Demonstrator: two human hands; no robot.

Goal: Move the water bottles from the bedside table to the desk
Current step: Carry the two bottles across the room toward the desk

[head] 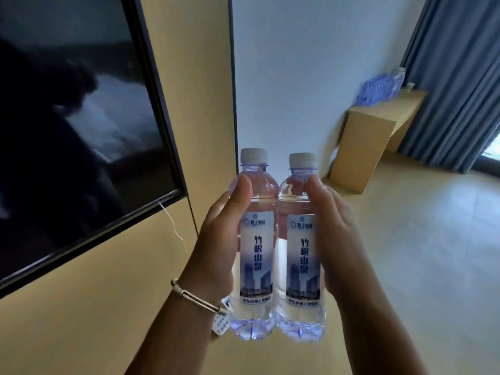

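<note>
Water bottles, two of them, stand upright and touching side by side in mid-air: the left hand (216, 239) grips the left bottle (255, 244), the right hand (335, 234) grips the right bottle (301, 247). Ahead, well apart, a wooden counter (378, 131) carries a wrapped pack of bottles (378, 86) beside a grey curtain (457, 77).

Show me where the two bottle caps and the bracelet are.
White plastic cap of the left clear water bottle (254, 154): head view, on the cap's side.
White plastic cap of the right clear water bottle (302, 160): head view, on the cap's side.
Silver metal bracelet (198, 298): head view, on its band at the left wrist.
</note>
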